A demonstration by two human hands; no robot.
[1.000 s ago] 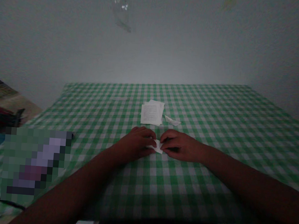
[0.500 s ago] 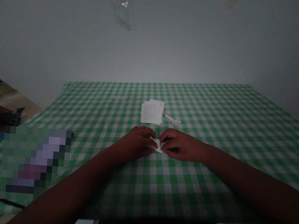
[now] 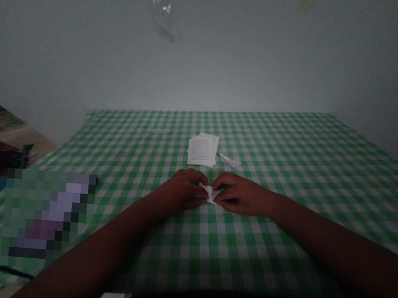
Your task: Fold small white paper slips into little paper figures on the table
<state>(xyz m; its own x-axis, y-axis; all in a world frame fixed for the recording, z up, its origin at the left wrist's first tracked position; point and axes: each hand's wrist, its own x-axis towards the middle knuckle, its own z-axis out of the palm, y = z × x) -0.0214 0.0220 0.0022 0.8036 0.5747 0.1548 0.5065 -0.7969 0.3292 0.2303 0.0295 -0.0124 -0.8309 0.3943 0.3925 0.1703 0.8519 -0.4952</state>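
Between my two hands is a small piece of white paper (image 3: 212,194) with fine lines on it, low over the checked cloth. My left hand (image 3: 187,189) pinches its left side, and my right hand (image 3: 235,193) pinches its right side. Fingers cover much of the paper, so its full shape is hidden. Just beyond my hands lies a loose stack of printed paper squares (image 3: 201,151). Right of that stack rests a small folded paper piece (image 3: 230,160).
A green and white checked tablecloth (image 3: 271,145) covers the table up to the wall. At the left is a pixelated dark-edged object (image 3: 60,207), with a black cable (image 3: 0,269) near it. A faint whitish strip (image 3: 159,130) lies at the back left.
The paper between my fingers looks slightly flatter, with more of its lined face showing. Both hands keep nearly the same place and hold.
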